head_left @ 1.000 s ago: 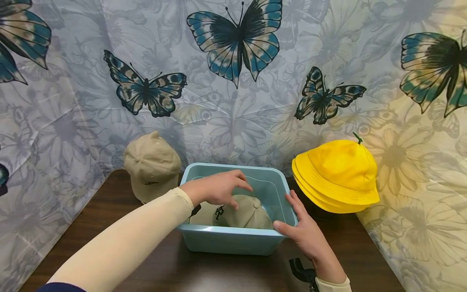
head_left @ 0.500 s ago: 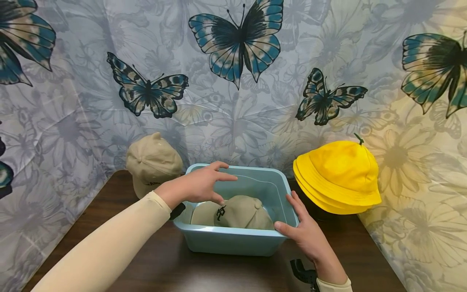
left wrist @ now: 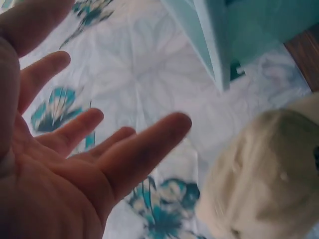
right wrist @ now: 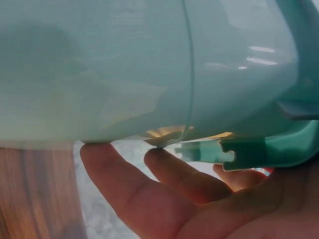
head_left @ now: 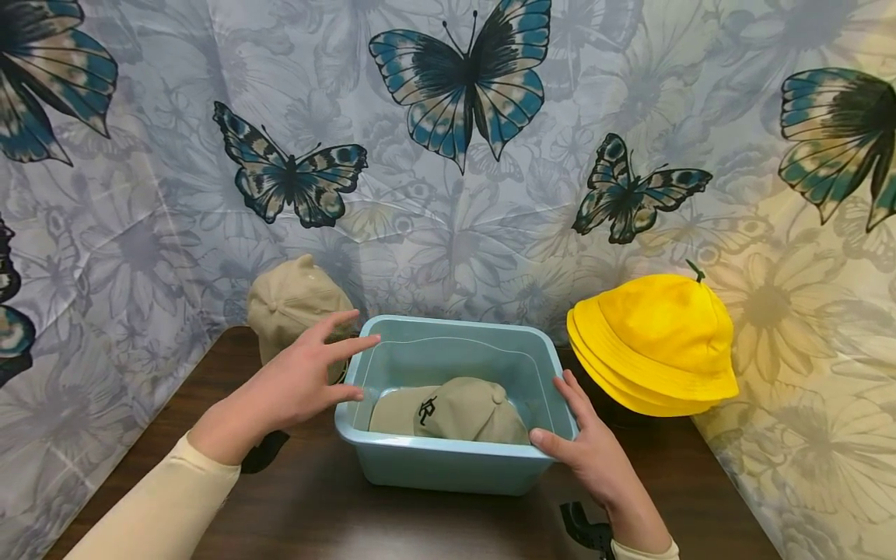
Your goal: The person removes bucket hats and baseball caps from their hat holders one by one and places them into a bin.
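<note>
A light-blue plastic basin (head_left: pixel 448 467) stands on the dark wooden table. Inside it lies a khaki baseball cap (head_left: pixel 469 408) with dark embroidery, its brim to the left. My right hand (head_left: pixel 595 451) holds the basin's front right corner, thumb on the front rim and fingers at the right side; the right wrist view shows fingertips (right wrist: pixel 97 149) against the plastic. My left hand (head_left: pixel 294 381), fingers spread, is in the air left of the basin with nothing in it. Behind it another khaki cap (head_left: pixel 297 303) sits at the back left, partly hidden by the hand.
Stacked yellow bucket hats (head_left: pixel 658 342), the top one with a green stem, sit to the right of the basin. A butterfly-print cloth (head_left: pixel 448 249) hangs behind the wooden table (head_left: pixel 308 513).
My left hand has moved left, from above the cap in the basin to outside the basin's left rim. My right hand stays on the corner. The head view has shifted slightly.
</note>
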Demonstrator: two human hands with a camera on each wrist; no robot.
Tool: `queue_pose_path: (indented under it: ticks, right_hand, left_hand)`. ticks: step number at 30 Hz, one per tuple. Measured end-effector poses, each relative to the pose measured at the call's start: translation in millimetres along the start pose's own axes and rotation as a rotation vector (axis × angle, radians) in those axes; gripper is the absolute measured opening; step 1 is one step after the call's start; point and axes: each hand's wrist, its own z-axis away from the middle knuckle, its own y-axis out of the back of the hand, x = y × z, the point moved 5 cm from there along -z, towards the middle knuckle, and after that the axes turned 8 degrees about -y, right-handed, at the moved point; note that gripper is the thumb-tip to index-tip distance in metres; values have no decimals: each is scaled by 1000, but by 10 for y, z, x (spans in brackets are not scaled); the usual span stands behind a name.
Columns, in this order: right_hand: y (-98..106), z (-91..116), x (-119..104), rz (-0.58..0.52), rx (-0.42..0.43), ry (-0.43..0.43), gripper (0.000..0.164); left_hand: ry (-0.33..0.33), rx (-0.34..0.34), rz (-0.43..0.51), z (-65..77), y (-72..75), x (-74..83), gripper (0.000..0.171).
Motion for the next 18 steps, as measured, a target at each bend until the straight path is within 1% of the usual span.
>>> queue_pose_path:
  ticks: [4,5,7,10,12,14,18]
  right_hand:
    - [6,1,-3,-6,2,2,89]
    - [8,1,-1,-5,2,-1,89]
    - [12,3,7,-4,1,-11,89]
    - [10,4,19,-3,-3,-23,89]
    - [2,0,22,-9,-7,-19,89]
    - [-4,-7,23,-12,-7,-13,89]
    - [-6,-20,26,-12,-1,-7,89]
  left_hand:
    - [58,150,-26,278,105,-81,71]
    - [80,183,-19,346,119,-111,72]
    - [122,244,14,476,136,-171,71]
    - [195,299,98,643,136,-292,71]
    - [240,322,162,723,130,-389,71]
    - [274,348,221,771,127,-496,71]
    - [334,414,234,809,138,-714,72]
